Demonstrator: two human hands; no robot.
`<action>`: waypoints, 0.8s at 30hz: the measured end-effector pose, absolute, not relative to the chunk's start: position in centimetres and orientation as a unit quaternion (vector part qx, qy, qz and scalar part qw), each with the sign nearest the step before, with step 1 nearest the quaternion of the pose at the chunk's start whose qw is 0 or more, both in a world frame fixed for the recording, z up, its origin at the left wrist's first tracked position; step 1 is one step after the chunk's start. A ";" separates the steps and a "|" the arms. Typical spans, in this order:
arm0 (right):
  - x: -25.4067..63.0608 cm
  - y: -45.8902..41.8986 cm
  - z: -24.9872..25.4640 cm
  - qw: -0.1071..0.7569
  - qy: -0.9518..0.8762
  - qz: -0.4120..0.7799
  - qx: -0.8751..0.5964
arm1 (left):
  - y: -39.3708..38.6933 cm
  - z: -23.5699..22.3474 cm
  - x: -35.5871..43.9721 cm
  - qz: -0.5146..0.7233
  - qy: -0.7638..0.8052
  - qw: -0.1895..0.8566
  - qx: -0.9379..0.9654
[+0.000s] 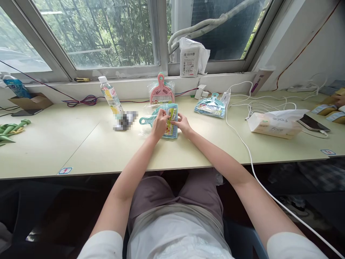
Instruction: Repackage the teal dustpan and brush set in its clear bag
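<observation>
A teal mini dustpan-and-brush set (170, 124) in clear plastic wrap lies on the pale green desk (107, 151) straight ahead of me. My left hand (159, 123) pinches its yellow label from the left side. My right hand (183, 124) grips the packet's right edge. Both hands rest on the packet near the desk's middle. A pink dustpan set (161, 92) leans upright against the window sill just behind. Another teal wrapped set (211, 106) lies flat to the right.
A clear drink bottle (111, 97) stands left of the packet beside a blurred object (125, 120). A tissue pack (275, 124), a phone (312, 123) and white cables (242, 140) lie to the right. A cardboard box (31, 101) and green items (10, 130) sit far left.
</observation>
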State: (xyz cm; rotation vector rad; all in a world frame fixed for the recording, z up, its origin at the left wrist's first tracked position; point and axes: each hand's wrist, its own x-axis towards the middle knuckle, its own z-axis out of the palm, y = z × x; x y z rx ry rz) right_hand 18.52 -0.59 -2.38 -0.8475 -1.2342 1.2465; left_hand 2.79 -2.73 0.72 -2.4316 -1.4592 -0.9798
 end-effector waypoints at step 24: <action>18.6 -1.3 -1.9 0.549 -0.546 0.527 -0.349 | -4.3 2.1 3.5 -0.230 -0.552 0.103 -0.795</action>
